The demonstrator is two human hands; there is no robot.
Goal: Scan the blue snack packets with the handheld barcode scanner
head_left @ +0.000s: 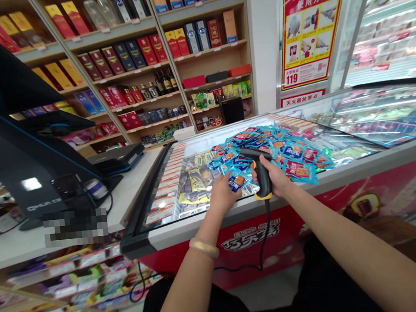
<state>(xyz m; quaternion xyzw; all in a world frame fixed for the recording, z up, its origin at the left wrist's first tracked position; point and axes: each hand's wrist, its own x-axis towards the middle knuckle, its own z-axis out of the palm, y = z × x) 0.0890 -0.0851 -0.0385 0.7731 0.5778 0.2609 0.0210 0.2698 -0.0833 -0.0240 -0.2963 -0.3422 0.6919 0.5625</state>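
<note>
My right hand (275,175) is wrapped around the grip of a black and yellow barcode scanner (264,182), whose head points left over a heap of packets. In my left hand (223,193) a small blue snack packet (236,181) is pinched near the front edge of the freezer, just left of the scanner. The heap of blue snack packets (294,148) lies on the glass top of the chest freezer (207,221). From the scanner's grip a black cable (269,233) hangs down the freezer's red front.
A checkout counter (133,185) with a dark point-of-sale terminal (20,159) stands at the left. Behind the freezer are shelves (133,72) of boxed goods and bottles. A cardboard box (403,240) sits on the floor at the right.
</note>
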